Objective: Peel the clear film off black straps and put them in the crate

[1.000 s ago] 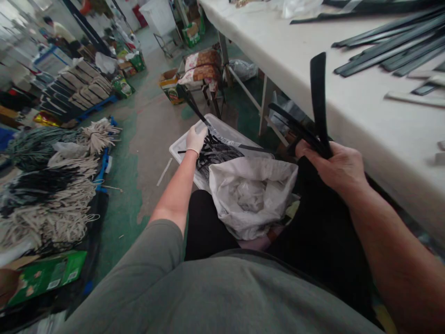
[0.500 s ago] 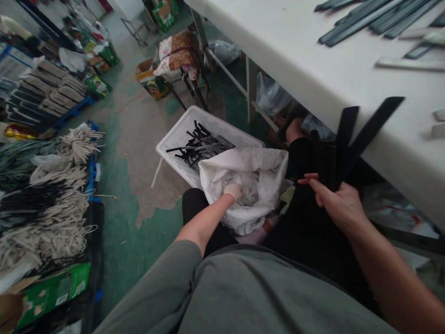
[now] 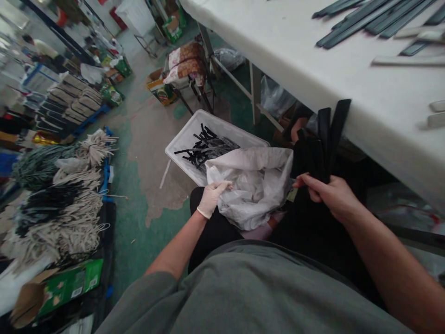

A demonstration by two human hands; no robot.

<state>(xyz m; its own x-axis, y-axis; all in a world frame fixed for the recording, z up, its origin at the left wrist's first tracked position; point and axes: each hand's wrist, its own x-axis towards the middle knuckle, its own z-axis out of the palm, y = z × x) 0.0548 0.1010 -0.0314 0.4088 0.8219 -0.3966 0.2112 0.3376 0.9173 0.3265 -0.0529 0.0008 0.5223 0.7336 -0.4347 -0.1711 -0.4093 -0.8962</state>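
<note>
My left hand (image 3: 212,197), in a pale thin glove, is at the near left rim of a white sack (image 3: 248,211) between my knees. Its thumb and fingers are pinched together over the sack's edge; what they hold, if anything, is too small to make out. Crumpled clear plastic (image 3: 249,183) shows inside the sack. My right hand (image 3: 330,192) is closed round the lower ends of several flat black strips (image 3: 325,139), which fan upward beside the table edge. Its forefinger points toward the sack's right side.
Behind the sack stands a white plastic bin (image 3: 182,139) with short black strips (image 3: 205,148) in it. The white table (image 3: 278,41) on the right bears dark and pale strips. Bundles of cord (image 3: 69,195) lie at left. A cushioned stool (image 3: 187,60) stands ahead.
My left hand has come out of the sack's inside to its near left rim. The black strips in my right hand have swung more upright and closer together. The view has shifted slightly.
</note>
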